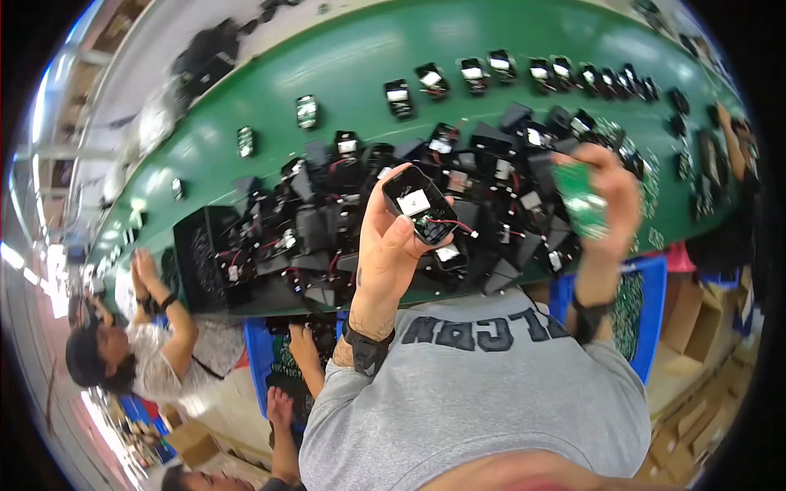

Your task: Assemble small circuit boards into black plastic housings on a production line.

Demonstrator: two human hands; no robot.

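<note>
My left hand (386,255) is closed around a black plastic housing (443,227), its open side facing up. Inside lies a white rectangular block (413,202), and red and black wires with a small white plug (474,234) hang out over the edge. To the right, my right hand (616,200) grips a green circuit board (580,200); both are smeared by motion. The board is held upright, apart from the housing. Beneath both hands spreads a heap of black housings (315,225), several with white blocks and red wires.
A green workbench (344,61) carries a row of housings (473,75) along its far side. A black box (182,255) stands at the left. Blue bins (652,315) with circuit boards flank me. Co-workers (164,352) are at the left, and another person's arm reaches into the left bin (255,368).
</note>
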